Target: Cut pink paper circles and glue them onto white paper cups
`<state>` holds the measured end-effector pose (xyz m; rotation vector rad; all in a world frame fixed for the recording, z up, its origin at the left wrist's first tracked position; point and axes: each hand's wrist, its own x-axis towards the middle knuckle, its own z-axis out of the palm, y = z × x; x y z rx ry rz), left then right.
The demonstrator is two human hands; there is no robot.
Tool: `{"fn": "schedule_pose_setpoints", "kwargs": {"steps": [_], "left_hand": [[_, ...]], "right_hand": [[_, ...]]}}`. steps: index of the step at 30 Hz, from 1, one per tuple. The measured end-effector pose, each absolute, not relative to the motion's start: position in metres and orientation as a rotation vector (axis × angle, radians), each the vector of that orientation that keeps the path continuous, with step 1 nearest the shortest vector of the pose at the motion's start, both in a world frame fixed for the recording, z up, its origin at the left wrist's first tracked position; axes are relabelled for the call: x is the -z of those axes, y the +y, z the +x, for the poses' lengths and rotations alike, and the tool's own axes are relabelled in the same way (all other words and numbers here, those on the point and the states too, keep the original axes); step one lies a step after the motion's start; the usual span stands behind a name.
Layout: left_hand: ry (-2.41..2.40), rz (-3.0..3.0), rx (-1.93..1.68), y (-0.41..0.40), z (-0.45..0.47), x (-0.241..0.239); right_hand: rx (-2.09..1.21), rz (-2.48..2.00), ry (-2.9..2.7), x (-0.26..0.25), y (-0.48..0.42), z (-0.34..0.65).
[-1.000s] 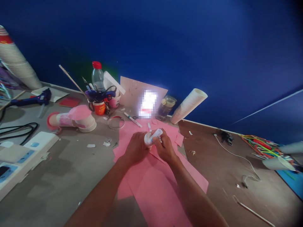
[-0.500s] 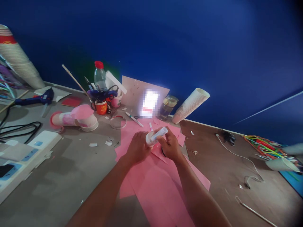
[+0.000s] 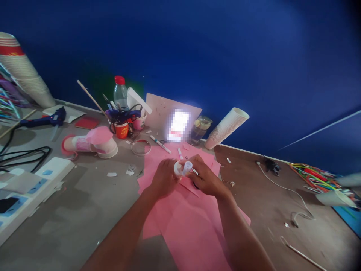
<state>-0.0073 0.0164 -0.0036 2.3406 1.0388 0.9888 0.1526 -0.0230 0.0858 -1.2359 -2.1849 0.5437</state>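
Observation:
My left hand (image 3: 165, 178) is curled round a small white paper cup (image 3: 178, 168) lying on its side, above sheets of pink paper (image 3: 183, 214). My right hand (image 3: 205, 177) pinches a short white tube, perhaps a glue stick (image 3: 187, 168), with its end against the cup's rim. Both hands meet over the middle of the pink paper. A thin metal tool shows just under my right fingers; I cannot make out what it is.
Behind the hands lie a white pen (image 3: 159, 143), a tape ring (image 3: 140, 146), a glass jar (image 3: 199, 130) and a stack of white cups (image 3: 227, 127). At left are pink-covered cups (image 3: 90, 141), a tool cup with a bottle (image 3: 121, 113), a blue glue gun (image 3: 45, 119). Coloured straws (image 3: 313, 175) at right.
The white tube in my right hand has tipped down from pointing up-right and now sits closer to the cup. My right hand has shifted slightly right and lower.

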Motion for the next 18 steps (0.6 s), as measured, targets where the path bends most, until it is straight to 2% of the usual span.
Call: {"fn": "schedule_pose_setpoints", "kwargs": {"steps": [6, 12, 18], "left_hand": [[1.091, 2.275, -0.998, 0.016, -0.007, 0.005], [1.069, 2.384, -1.028, 0.017, -0.008, 0.010], [1.047, 2.403, -0.967, 0.018, -0.009, 0.008]], "right_hand": [[-0.497, -1.232, -2.020, -0.087, -0.024, 0.150], [-0.429, -1.224, -2.083, -0.077, -0.022, 0.138], [-0.551, -1.190, -2.192, -0.090, -0.028, 0.143]]}}
